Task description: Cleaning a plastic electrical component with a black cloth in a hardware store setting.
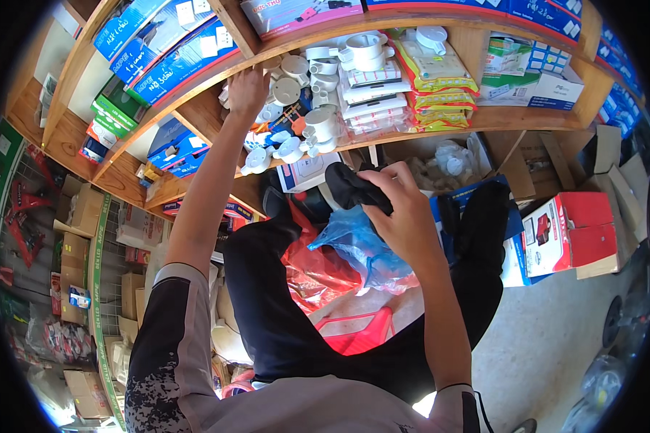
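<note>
My left hand reaches into a wooden shelf compartment, at the left end of a pile of white plastic round junction boxes; its fingertips are partly hidden by the shelf board, so its hold cannot be made out. In my right hand is a bunched black cloth, held in front of the lower shelf. Beside the junction boxes are stacked white packets and yellow-red packets. Below my right hand lie a blue plastic bag and a red plastic bag, between my knees.
The wooden shelf edge curves across the front. Blue boxes fill the upper left compartments. A red and white carton stands at right, near open cardboard boxes. A red plastic stool is between my legs. Racks with cartons stand at left.
</note>
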`<control>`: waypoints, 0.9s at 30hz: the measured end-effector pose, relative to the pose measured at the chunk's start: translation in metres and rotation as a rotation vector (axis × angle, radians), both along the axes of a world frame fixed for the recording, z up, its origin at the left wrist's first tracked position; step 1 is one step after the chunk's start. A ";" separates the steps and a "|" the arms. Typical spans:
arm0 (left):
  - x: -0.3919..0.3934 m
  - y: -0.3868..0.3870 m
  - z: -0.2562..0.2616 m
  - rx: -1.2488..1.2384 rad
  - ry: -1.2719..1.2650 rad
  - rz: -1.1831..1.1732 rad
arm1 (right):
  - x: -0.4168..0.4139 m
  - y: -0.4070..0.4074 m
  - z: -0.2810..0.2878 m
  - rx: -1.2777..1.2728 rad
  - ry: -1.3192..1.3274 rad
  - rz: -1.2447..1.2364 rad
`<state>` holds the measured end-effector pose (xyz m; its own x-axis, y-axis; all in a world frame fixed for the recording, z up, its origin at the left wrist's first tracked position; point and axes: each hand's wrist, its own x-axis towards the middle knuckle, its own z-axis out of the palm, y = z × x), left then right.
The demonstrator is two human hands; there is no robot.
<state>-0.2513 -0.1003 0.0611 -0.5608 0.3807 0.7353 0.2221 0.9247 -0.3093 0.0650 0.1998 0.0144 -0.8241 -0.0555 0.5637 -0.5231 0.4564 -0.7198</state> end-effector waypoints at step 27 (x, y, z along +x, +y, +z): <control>0.488 0.107 -0.040 1.445 -2.470 -2.452 | -0.002 0.094 -0.014 -1.494 -0.048 -0.048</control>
<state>0.2371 0.0068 0.0214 -0.0629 0.7618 0.6448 -0.8737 -0.3543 0.3333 0.0631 0.2941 0.0004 -0.8274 0.5597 0.0473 -0.4921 -0.6817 -0.5413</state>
